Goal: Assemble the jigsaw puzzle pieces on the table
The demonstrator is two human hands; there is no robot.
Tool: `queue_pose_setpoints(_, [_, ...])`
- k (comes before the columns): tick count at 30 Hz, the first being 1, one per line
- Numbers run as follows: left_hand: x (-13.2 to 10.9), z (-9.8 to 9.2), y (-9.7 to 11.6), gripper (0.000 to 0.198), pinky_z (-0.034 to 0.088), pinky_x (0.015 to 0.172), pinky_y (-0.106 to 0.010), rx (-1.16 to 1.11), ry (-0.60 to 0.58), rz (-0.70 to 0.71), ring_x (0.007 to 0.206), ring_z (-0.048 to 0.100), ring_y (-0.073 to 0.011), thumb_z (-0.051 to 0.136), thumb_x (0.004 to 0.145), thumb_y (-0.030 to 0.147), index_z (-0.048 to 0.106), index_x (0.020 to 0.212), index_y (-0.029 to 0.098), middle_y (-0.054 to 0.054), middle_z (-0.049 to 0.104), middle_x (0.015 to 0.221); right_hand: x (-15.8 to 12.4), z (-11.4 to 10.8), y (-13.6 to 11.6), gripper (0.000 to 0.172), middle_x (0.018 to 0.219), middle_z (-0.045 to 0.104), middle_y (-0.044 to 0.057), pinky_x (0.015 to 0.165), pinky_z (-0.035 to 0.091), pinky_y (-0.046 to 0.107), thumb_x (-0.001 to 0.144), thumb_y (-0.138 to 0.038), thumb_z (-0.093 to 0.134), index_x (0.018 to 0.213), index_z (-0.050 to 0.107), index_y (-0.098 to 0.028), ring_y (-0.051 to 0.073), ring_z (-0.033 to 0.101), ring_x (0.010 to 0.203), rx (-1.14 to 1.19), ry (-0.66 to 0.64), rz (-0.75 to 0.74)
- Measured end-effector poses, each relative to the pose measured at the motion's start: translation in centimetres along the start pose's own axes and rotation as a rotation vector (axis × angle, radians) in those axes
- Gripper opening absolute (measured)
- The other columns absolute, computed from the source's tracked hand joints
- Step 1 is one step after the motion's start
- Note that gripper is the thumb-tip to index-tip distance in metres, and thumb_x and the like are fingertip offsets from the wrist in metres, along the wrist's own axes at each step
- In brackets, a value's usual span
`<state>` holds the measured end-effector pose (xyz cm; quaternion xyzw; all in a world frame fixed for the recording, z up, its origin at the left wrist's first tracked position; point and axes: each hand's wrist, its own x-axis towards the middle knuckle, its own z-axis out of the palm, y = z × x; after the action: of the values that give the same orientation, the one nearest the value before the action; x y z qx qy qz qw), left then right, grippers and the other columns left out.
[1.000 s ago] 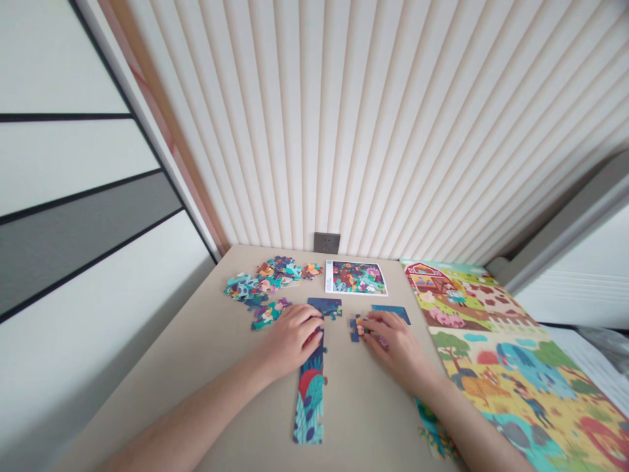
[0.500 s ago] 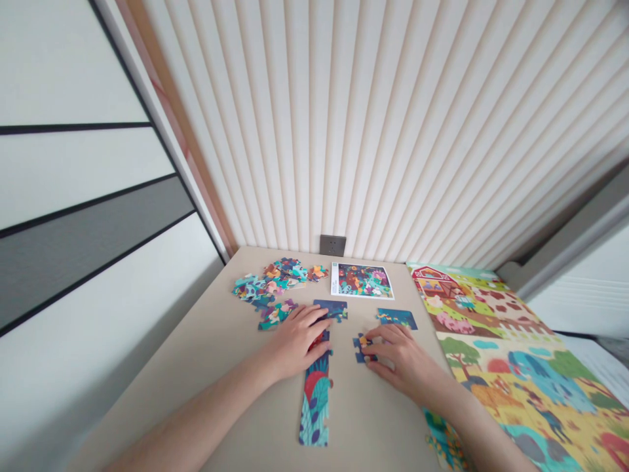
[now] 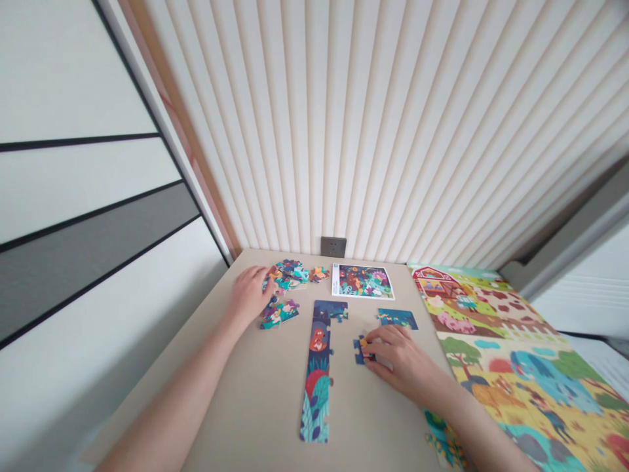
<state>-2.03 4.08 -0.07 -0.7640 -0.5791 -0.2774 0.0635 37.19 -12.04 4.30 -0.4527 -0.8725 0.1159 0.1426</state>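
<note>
One card (image 3: 366,282), one strip (image 3: 316,391), one pile (image 3: 291,270); left hand (image 3: 249,292) over the pile's edge — I cannot tell its grip; right hand (image 3: 394,357) pinches one piece (image 3: 358,352).

A home, it seemed — colourful interlocking jigsaw pieces (image 3: 281,315) lay on a beige counter (image 3: 263,393) by a ribbed cream wall (image 3: 314,131).

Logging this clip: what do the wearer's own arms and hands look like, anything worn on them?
The left forearm and right forearm are bare, with no sleeve in view. The left hand and right hand are ungloved. No watch or bracelet shows; no ring can be made out, though the fingers appear small.
</note>
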Motion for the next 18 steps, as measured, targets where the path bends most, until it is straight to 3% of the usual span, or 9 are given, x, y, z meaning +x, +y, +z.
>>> queue_pose_setpoints(4, [0.9,1.1,-2.3,0.041,0.048,0.105,-0.044,0.004,-0.035,-0.053,0.114,0.065,-0.0301,0.044,0.1,0.039,0.068,0.124,0.018,-0.013,0.073,0.121,0.1,0.0,-0.2,0.016,0.117,0.069,0.006,0.104,0.044,0.042,0.1,-0.029,0.059,0.108,0.072,-0.028,0.023,0.062,0.111,0.008,0.003,-0.013])
queue_pose_setpoints(10, [1.0,2.8,-2.3,0.039,0.046,0.106,-0.038,-0.027,-0.116,-0.022,0.122,0.063,-0.0256,0.047,0.099,0.038,0.068,0.129,0.026,-0.006,0.07,0.132,0.1,0.3,0.0,0.017,0.115,0.069,0.008,0.103,0.045,0.042,0.101,-0.029,0.057,0.108,0.072,-0.027,0.024,0.062,0.111,0.017,0.02,-0.034])
queue_pose_setpoints(18, [1.1,3.4,-3.2,0.04,0.047,0.103,-0.041,-0.038,-0.107,-0.097,0.114,0.065,-0.0288,0.052,0.095,0.039,0.069,0.126,0.021,-0.011,0.073,0.122,0.1,0.2,0.0,0.016,0.118,0.068,0.007,0.105,0.042,0.043,0.101,-0.03,0.058,0.11,0.071,-0.027,0.024,0.061,0.114,0.025,-0.003,-0.02])
